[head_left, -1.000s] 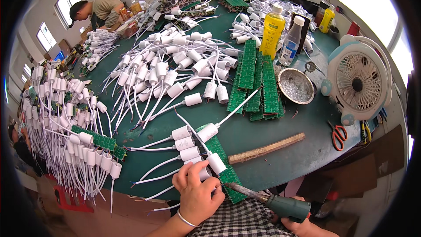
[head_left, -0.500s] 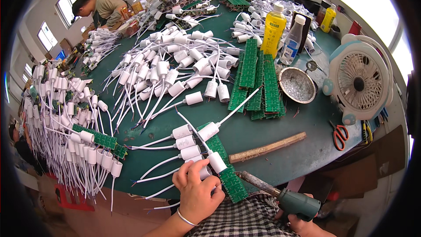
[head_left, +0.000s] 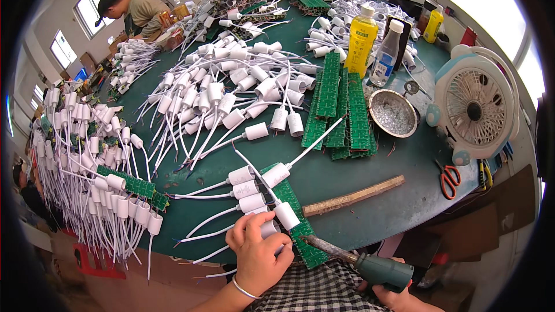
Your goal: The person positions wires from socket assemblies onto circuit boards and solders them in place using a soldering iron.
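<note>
My left hand (head_left: pixel 260 257) is closed, its fingers curled round a white cylindrical lamp holder (head_left: pixel 269 229) at the side of a long green circuit board (head_left: pixel 306 241). More white holders with trailing cables line the board's left edge, and two others lie across it, including a wired lamp holder (head_left: pixel 286 215) just above my fingers. At the lower right, my right hand (head_left: pixel 393 296) grips the green handle of a soldering iron (head_left: pixel 381 271). The iron's metal shaft points left, with its tip at the board's right edge; whether it touches cannot be made out.
A wooden strip (head_left: pixel 354 195) lies right of the board. Beyond are stacked circuit boards (head_left: pixel 341 104), a metal bowl (head_left: pixel 393 112), bottles (head_left: pixel 362 40), a fan (head_left: pixel 474 110) and scissors (head_left: pixel 448 180). Piled lamp holders (head_left: pixel 196 89) cover the table's left and middle. Two people (head_left: pixel 141 11) sit farther off.
My right hand has brought the soldering iron slightly left and down, its tip now over the board's edge. The left hand is nearly still. The person at far left has raised their head a little.
</note>
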Action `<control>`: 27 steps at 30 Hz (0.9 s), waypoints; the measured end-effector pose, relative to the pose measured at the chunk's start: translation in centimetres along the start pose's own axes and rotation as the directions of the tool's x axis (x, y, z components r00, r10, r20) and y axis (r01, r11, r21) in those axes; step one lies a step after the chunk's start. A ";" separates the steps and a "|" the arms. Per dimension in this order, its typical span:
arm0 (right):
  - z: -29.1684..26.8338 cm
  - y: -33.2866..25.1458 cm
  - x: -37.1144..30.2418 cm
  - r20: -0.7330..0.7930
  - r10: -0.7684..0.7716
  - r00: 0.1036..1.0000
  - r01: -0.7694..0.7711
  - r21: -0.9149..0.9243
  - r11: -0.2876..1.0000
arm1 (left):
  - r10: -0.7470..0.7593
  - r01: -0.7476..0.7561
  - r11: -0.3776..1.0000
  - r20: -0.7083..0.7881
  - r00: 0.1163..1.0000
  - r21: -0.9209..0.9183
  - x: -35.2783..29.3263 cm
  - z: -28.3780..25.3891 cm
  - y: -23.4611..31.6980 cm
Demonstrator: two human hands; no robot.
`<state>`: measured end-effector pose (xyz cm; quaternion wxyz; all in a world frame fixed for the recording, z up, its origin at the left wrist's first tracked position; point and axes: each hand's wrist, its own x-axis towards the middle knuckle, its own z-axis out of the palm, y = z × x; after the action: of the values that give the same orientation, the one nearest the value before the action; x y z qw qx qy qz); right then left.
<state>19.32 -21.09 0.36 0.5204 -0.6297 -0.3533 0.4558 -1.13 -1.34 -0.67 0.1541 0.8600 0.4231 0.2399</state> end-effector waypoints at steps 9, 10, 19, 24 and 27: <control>0.4 0.4 0.3 -0.017 -0.054 0.998 0.055 0.028 0.998 | 0.021 -0.021 1.000 0.005 1.000 0.005 0.3 -0.2 0.1; 0.4 0.6 0.3 -0.017 -0.054 0.998 0.055 0.028 0.998 | 0.021 -0.021 1.000 0.006 1.000 0.005 0.3 -0.2 0.1; 0.4 1.3 0.0 -0.069 -0.113 0.991 0.111 -0.031 0.993 | 0.022 -0.022 0.999 0.009 1.000 0.025 0.4 0.0 0.1; 1.3 -0.4 2.3 -0.345 0.023 0.938 0.137 0.431 0.892 | 0.025 -0.025 1.000 0.006 1.000 0.019 0.3 0.0 0.0; 1.7 0.0 3.3 -0.201 0.129 0.971 0.018 0.600 0.800 | 0.017 -0.017 0.999 -0.012 1.000 0.028 -0.1 -0.3 -0.2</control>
<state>18.86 -17.53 -0.39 0.7159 -0.4926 -0.1098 0.4825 -1.46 -1.26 -0.56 0.1372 0.8643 0.4200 0.2405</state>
